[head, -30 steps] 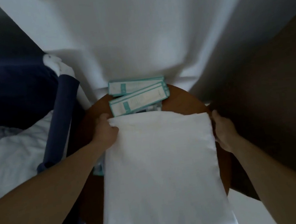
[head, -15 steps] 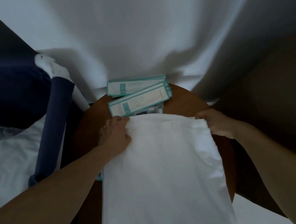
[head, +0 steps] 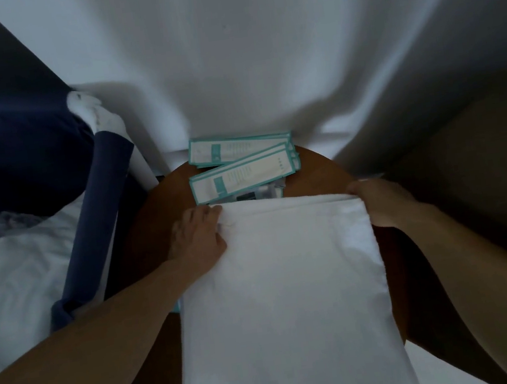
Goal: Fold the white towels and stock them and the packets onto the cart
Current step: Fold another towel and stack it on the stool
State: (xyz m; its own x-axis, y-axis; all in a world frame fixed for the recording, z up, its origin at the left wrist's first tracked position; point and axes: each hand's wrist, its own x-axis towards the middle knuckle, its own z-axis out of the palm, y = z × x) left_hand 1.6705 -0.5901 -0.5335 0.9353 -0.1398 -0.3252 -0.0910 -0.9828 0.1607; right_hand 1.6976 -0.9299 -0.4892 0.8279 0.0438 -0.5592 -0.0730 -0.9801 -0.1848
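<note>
white towel (head: pixel 286 300): folded, flat on round brown table (head: pixel 323 169) | left hand (head: pixel 196 236): grip clamped on towel's far left corner | right hand (head: pixel 379 202): grip clamped on far right corner | packets (head: pixel 243 173): stacked on table, just past towel's far edge | blue-edged bin (head: pixel 93 219) at left: holds white cloth (head: pixel 15 281)

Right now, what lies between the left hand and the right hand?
In the head view, only the white towel: its far edge runs from the left hand to the right hand, each holding a corner.
</note>
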